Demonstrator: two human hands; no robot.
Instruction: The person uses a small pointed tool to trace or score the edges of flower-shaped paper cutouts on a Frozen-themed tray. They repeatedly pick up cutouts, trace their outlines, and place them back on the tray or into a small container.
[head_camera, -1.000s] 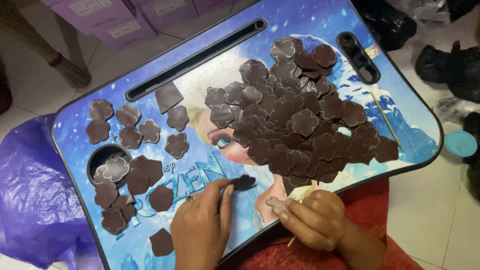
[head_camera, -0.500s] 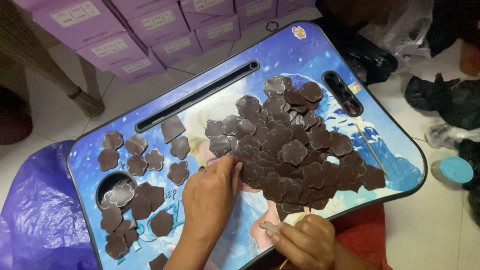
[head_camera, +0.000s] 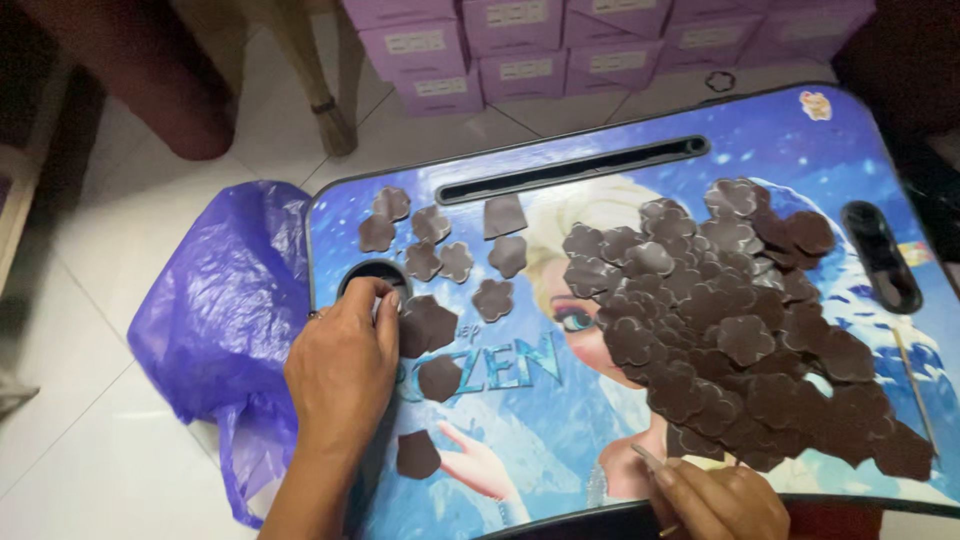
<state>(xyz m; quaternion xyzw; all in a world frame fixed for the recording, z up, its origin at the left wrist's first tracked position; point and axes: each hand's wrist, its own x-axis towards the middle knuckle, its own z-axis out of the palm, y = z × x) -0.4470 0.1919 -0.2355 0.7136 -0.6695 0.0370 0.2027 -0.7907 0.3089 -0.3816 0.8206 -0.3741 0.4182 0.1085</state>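
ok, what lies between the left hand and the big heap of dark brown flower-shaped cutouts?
In the head view, loose dark brown cutouts on the blue printed lap desk lie between the left hand and the heap; otherwise bare desk.

My left hand (head_camera: 342, 372) rests on the left part of the surface (head_camera: 560, 420), its fingers (head_camera: 372, 297) over the round recess (head_camera: 372, 280) near the left edge. Loose flower-shaped cutouts (head_camera: 455, 262) lie scattered just right of and behind that recess. The big heap of cutouts (head_camera: 735, 330) covers the right half. A long slot (head_camera: 570, 168) runs along the far edge. My right hand (head_camera: 720, 500) sits at the near edge, before the heap. A plastic bag (head_camera: 225, 310) lies on the floor, left of the surface, and stacked boxes (head_camera: 560, 50) stand behind it.
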